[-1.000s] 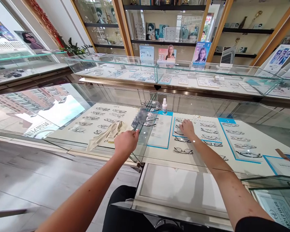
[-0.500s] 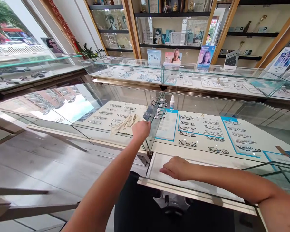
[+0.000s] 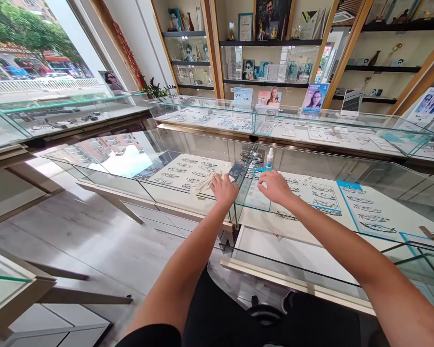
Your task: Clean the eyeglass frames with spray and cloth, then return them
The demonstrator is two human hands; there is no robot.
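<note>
My left hand (image 3: 224,189) is over the glass counter, fingers spread, at the right edge of a crumpled beige cloth (image 3: 203,184). Whether its fingertips press on the cloth I cannot tell. My right hand (image 3: 276,188) is raised over the counter to the right, its fingers curled toward the thumb; anything between them is hidden. Just beyond both hands, several pairs of eyeglasses (image 3: 251,157) lie grouped on the glass. Behind my right hand a small white spray bottle (image 3: 269,158) stands upright. A dark, blurred card (image 3: 236,169) lies near my left fingertips.
Rows of eyeglasses (image 3: 367,208) are laid out beneath the counter glass. Below it, a white drawer (image 3: 292,258) is pulled out toward my lap. Another glass showcase (image 3: 304,115) runs behind the counter. A wooden-edged table (image 3: 20,289) stands at lower left.
My right hand has risen from above the drawer to the counter near the glasses. My left hand has changed from closed fingers to spread ones, near the cloth. The view has shifted.
</note>
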